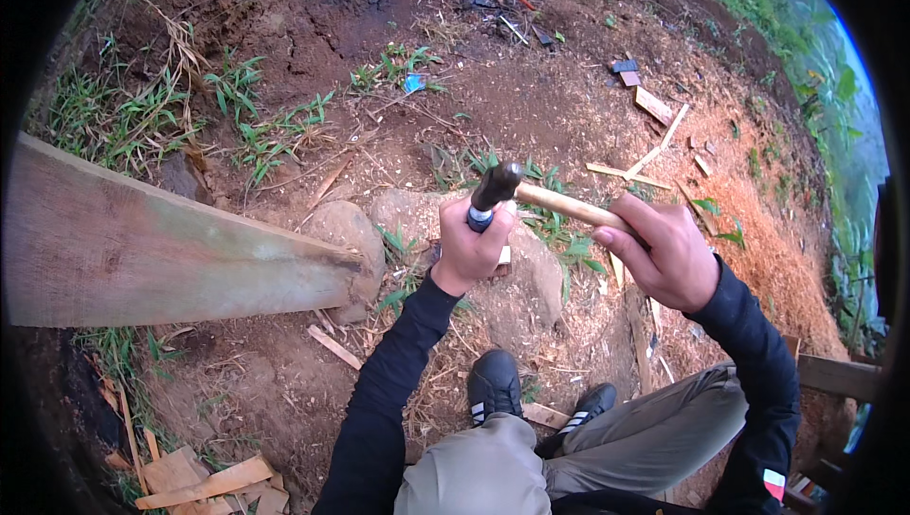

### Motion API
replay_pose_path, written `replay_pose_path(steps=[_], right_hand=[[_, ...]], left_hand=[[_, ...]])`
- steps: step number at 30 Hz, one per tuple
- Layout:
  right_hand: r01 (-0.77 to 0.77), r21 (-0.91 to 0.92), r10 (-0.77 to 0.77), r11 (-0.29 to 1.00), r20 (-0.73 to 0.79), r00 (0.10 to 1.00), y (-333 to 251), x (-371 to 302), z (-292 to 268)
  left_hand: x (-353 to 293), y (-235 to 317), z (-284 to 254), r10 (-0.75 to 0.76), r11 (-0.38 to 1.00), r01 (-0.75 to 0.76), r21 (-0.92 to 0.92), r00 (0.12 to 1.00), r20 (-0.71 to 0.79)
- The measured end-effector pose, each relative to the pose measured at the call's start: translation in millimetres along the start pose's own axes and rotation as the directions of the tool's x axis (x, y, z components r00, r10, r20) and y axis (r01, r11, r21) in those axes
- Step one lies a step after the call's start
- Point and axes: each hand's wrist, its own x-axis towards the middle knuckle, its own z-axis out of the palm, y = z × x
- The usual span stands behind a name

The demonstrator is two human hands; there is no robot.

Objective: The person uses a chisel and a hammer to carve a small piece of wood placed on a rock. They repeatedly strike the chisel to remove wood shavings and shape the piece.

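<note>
My right hand [664, 252] is closed around the pale wooden handle of a hammer [573, 205]. The hammer's dark metal head lies right over my left hand [471, 242], at the top of a tool handle [481, 218] with a shiny, bluish ringed end. My left fingers wrap round that upright tool, which looks like a chisel; its lower part is hidden. Whether the hammer head touches it or hovers just above, I cannot tell. Below my left hand a small piece of wood [503, 256] partly shows, over a large stone [533, 280].
A wide plank [180, 240] juts in from the left, its narrow end by a rounded stone [349, 245]. Wood offcuts [213, 485] lie at lower left, with more strips [630, 174] and orange sawdust [773, 250] at right. My shoes [494, 387] are on the ground below.
</note>
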Motion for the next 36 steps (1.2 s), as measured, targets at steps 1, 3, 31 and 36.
replay_pose_path(steps=[1,3,31,36], right_hand=[[0.005,-0.023,-0.004,1.000,0.029,1.000,-1,-1,-1],[0.058,-0.034,-0.058,0.998,0.012,0.998,-5,1,-2],[0.035,-0.037,-0.037,0.999,-0.045,0.998,-18,6,-7],[0.049,-0.080,-0.055,0.996,-0.083,0.995,-15,11,-8]], left_hand=[[-1,-1,0,-0.005,1.000,0.005,0.018,1.000,0.019],[-2,-1,-1,-0.013,0.998,0.010,0.060,0.999,0.053],[-1,6,-11,0.104,0.981,-0.123,0.151,0.986,0.128],[-1,8,-6,0.114,0.985,-0.126,0.114,0.988,0.105]])
